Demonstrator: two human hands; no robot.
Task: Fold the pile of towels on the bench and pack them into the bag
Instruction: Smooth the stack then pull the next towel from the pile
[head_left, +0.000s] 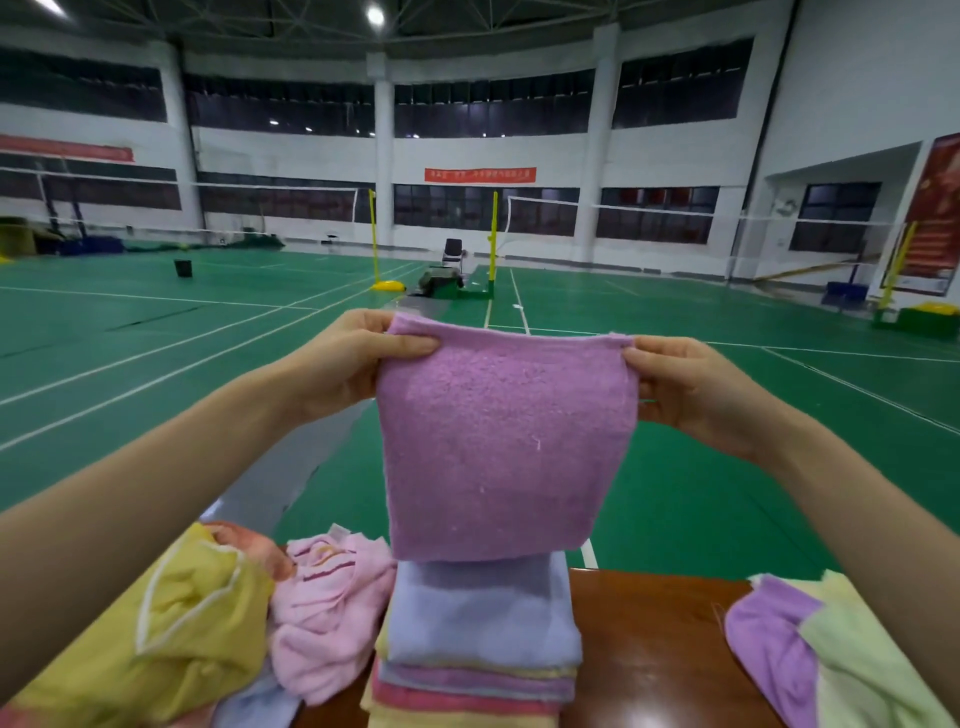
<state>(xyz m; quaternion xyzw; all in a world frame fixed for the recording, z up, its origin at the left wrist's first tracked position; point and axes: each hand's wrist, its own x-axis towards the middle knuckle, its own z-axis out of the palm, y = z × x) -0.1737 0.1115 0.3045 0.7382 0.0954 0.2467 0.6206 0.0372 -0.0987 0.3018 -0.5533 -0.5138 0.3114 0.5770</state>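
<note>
A purple towel (498, 441) hangs flat in the air in front of me, folded to a rough square. My left hand (348, 364) pinches its top left corner and my right hand (691, 389) pinches its top right corner. Directly below it a stack of folded towels (478, 649) sits on the brown wooden bench (649, 649), a pale blue one on top. A heap of unfolded towels, yellow (197, 623) and pink (327, 608), lies on the bench at the lower left. No bag is in view.
More loose towels, purple and pale green (810, 654), lie at the bench's right end. Beyond the bench stretches a green sports court with yellow net posts (492, 244), a chair (453, 252) and a black bin (183, 268) far off.
</note>
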